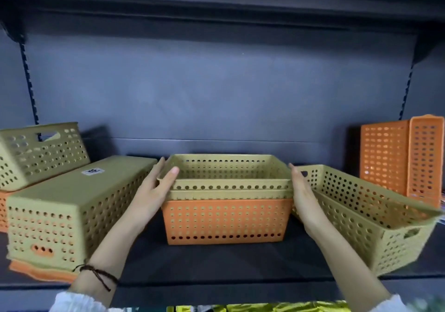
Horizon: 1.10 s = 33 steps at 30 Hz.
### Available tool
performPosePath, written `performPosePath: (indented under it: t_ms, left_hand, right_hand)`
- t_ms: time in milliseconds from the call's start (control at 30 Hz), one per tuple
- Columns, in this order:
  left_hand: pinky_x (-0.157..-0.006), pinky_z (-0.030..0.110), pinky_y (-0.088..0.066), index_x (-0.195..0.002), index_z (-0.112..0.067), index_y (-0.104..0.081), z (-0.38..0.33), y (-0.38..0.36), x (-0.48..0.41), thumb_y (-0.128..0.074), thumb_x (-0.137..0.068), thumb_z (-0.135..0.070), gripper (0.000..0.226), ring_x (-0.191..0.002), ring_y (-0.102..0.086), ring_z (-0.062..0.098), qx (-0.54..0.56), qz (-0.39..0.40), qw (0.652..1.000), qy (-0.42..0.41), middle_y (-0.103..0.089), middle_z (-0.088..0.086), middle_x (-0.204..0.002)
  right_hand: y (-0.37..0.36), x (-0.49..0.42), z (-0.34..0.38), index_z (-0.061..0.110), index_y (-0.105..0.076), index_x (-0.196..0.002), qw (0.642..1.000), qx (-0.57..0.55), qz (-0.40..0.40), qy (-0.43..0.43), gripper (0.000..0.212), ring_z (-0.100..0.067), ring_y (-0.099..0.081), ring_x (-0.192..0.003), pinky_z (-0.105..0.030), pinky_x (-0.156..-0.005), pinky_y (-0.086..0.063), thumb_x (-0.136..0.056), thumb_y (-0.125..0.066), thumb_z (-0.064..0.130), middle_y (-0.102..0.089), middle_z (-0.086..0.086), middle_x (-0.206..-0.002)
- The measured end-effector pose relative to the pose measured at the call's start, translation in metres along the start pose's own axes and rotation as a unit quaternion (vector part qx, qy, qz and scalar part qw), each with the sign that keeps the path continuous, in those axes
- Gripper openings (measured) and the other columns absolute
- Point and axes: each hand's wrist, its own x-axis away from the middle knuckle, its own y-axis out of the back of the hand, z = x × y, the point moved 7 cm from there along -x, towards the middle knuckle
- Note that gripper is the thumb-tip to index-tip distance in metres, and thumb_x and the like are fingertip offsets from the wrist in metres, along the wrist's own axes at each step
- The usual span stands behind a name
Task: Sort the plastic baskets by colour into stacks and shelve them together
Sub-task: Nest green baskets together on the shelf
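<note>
Between both hands, left hand [154,186] and right hand [303,191] clamp perforated olive basket [226,179].

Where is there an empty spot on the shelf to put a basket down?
Bare shelf runs along the front edge, before the middle stack held by the left hand and right hand. Another patch lies behind, between that stack and the upright orange baskets. The left end is crowded with the upside-down basket and tilted basket.
</note>
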Motion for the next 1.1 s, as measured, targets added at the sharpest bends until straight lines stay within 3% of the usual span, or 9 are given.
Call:
performPosePath:
  t_ms: [200, 300, 400, 533, 600, 733, 833, 1000, 1100]
  left_hand:
    - [-0.113, 0.032, -0.029, -0.155, -0.029, -0.016, 0.018, -0.002, 0.021, -0.069, -0.070, -0.064, 0.107, -0.127, -0.047, 0.010, 0.006, 0.031, 0.998, 0.059, -0.046, -0.009, -0.142]
    - [-0.107, 0.038, -0.044, -0.130, -0.022, -0.053, 0.021, -0.002, 0.029, -0.073, -0.079, -0.042, 0.059, -0.103, -0.063, 0.005, -0.031, 0.013, 0.997, 0.064, -0.067, -0.010, -0.112]
    - [-0.094, 0.032, -0.052, -0.121, -0.015, -0.062, 0.015, -0.005, 0.029, -0.070, -0.086, -0.029, 0.038, -0.098, -0.065, 0.005, -0.044, 0.018, 0.998, 0.038, -0.070, -0.009, -0.106]
    - [-0.108, 0.043, -0.042, -0.107, -0.040, -0.058, 0.011, -0.002, 0.028, -0.069, -0.088, -0.033, 0.022, -0.118, -0.058, 0.014, -0.068, 0.033, 0.997, 0.010, -0.066, -0.009, -0.116]
    - [-0.108, 0.038, -0.043, -0.109, -0.041, -0.056, 0.009, -0.003, 0.030, -0.068, -0.088, -0.032, 0.026, -0.116, -0.060, 0.006, -0.063, 0.047, 0.997, 0.002, -0.066, -0.009, -0.119]
    - [-0.080, 0.011, -0.052, -0.109, -0.033, -0.056, 0.000, -0.006, 0.028, -0.067, -0.089, -0.019, 0.027, -0.090, -0.066, -0.011, -0.029, 0.060, 0.998, -0.007, -0.068, -0.012, -0.109]
    - [-0.069, 0.005, -0.048, -0.120, -0.024, -0.057, -0.008, -0.003, 0.020, -0.068, -0.088, -0.020, 0.034, -0.096, -0.065, -0.001, -0.015, 0.047, 0.999, -0.020, -0.068, -0.012, -0.110]
    - [-0.067, 0.012, -0.054, -0.118, -0.027, -0.057, -0.030, 0.000, 0.007, -0.068, -0.088, -0.022, 0.032, -0.095, -0.070, 0.004, 0.057, 0.030, 0.997, -0.044, -0.071, -0.009, -0.109]
    - [-0.086, 0.030, -0.058, -0.143, -0.023, -0.041, -0.045, 0.003, 0.002, -0.072, -0.085, -0.022, 0.065, -0.111, -0.067, 0.012, 0.105, 0.025, 0.991, -0.073, -0.067, -0.004, -0.126]
  right_hand:
    - [-0.001, 0.018, -0.003, 0.026, -0.024, -0.153, 0.998, -0.058, 0.006, -0.011, 0.063, -0.012, -0.025, -0.144, -0.025, -0.107, -0.019, -0.098, -0.035, 0.054, -0.031, 0.009, -0.154]
    - [-0.004, 0.028, -0.010, 0.023, -0.042, -0.141, 0.998, -0.044, 0.033, -0.010, 0.054, -0.011, -0.049, -0.127, -0.019, -0.097, -0.036, -0.093, -0.055, 0.044, -0.051, 0.015, -0.133]
    - [-0.005, 0.031, -0.006, 0.025, -0.056, -0.123, 0.998, -0.034, 0.049, 0.009, 0.036, -0.002, -0.060, -0.105, -0.011, -0.072, -0.047, -0.089, -0.064, 0.033, -0.064, 0.017, -0.109]
    - [-0.006, 0.030, -0.007, 0.035, -0.054, -0.117, 0.998, 0.010, 0.055, 0.024, 0.035, -0.012, -0.058, -0.116, -0.032, -0.098, -0.049, -0.086, -0.069, 0.032, -0.064, 0.012, -0.117]
    - [-0.004, 0.031, -0.003, 0.049, -0.051, -0.112, 0.997, 0.038, 0.049, 0.049, 0.037, -0.013, -0.052, -0.125, -0.040, -0.107, -0.043, -0.082, -0.071, 0.040, -0.058, 0.008, -0.131]
    - [0.000, 0.025, 0.002, 0.065, -0.049, -0.106, 0.995, 0.059, 0.046, 0.068, 0.048, -0.015, -0.044, -0.133, -0.049, -0.111, -0.038, -0.065, -0.073, 0.060, -0.050, 0.010, -0.141]
    - [0.001, 0.020, 0.010, 0.048, -0.051, -0.118, 0.995, 0.058, 0.042, 0.072, 0.062, -0.017, -0.047, -0.130, -0.049, -0.107, -0.042, -0.062, -0.078, 0.055, -0.054, 0.010, -0.136]
    - [0.002, 0.010, 0.031, 0.031, -0.056, -0.113, 0.997, -0.015, 0.045, 0.065, 0.042, -0.003, -0.065, -0.100, -0.025, -0.084, -0.057, -0.079, -0.078, 0.020, -0.068, 0.012, -0.107]
    - [0.007, 0.008, 0.051, 0.033, -0.058, -0.111, 0.992, -0.066, 0.034, 0.098, 0.039, -0.002, -0.068, -0.093, -0.015, -0.068, -0.056, -0.080, -0.076, 0.016, -0.070, 0.012, -0.104]
